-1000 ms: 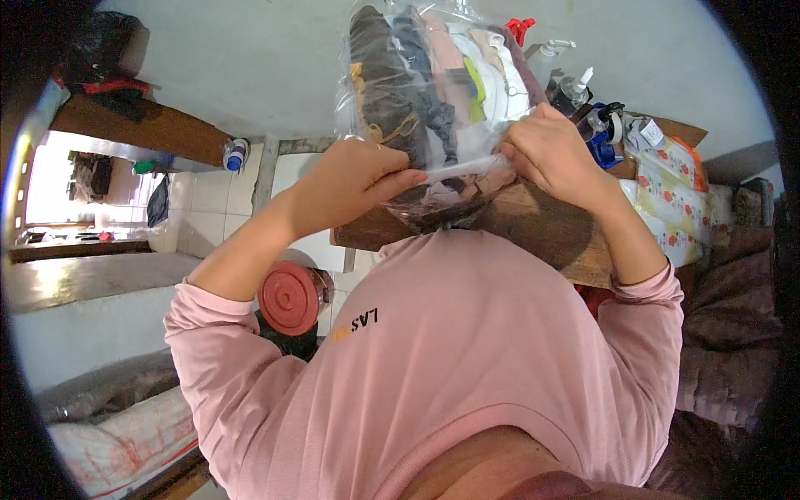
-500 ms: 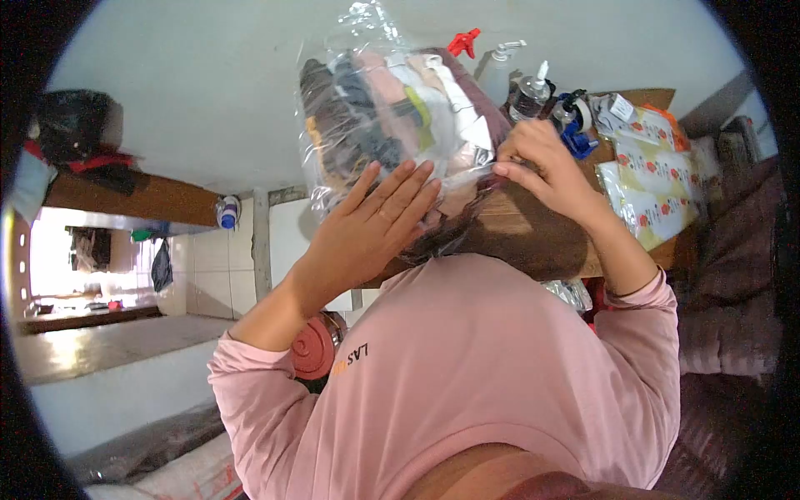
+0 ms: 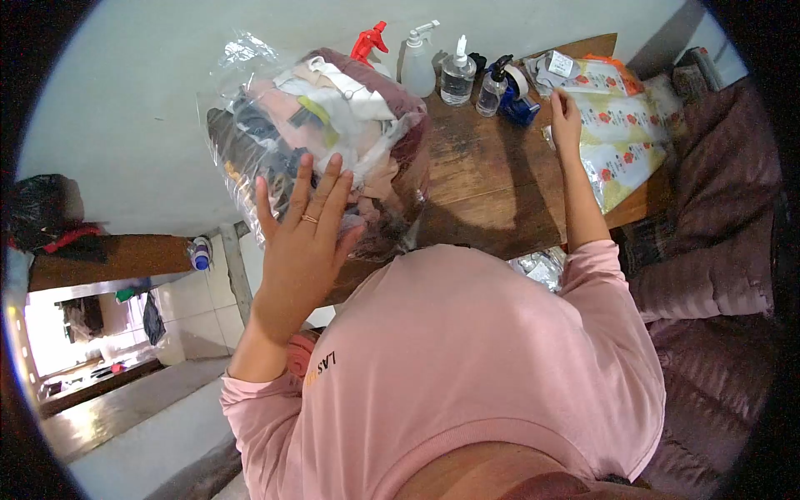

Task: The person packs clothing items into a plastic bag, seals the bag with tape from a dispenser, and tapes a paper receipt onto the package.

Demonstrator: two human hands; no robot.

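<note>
A clear plastic bag (image 3: 400, 179) packed with folded clothes (image 3: 354, 92) in dark, pink, white and maroon sits on the wooden table (image 3: 475, 183). My left hand (image 3: 308, 221), fingers spread, lies against the near side of the bag; a ring shows on one finger. Over to the right, my right hand (image 3: 567, 121) has its fingers curled together above the flower-printed plastic packs (image 3: 621, 117). Whatever those fingers hold, if anything, is hidden. A blue tape dispenser (image 3: 521, 110) stands just left of that hand.
Along the wall stand a red spray trigger (image 3: 369, 42), a white spray bottle (image 3: 418, 67), a clear bottle (image 3: 457, 79) and a black-topped pump bottle (image 3: 492, 90). Dark quilted fabric (image 3: 717, 225) lies at the right. A black plastic bag (image 3: 46, 208) is at far left.
My right hand has left the bag's edge and moved right, over the printed packs. My left hand stays at the bag, its fingers wider apart. The view has swung to the right.
</note>
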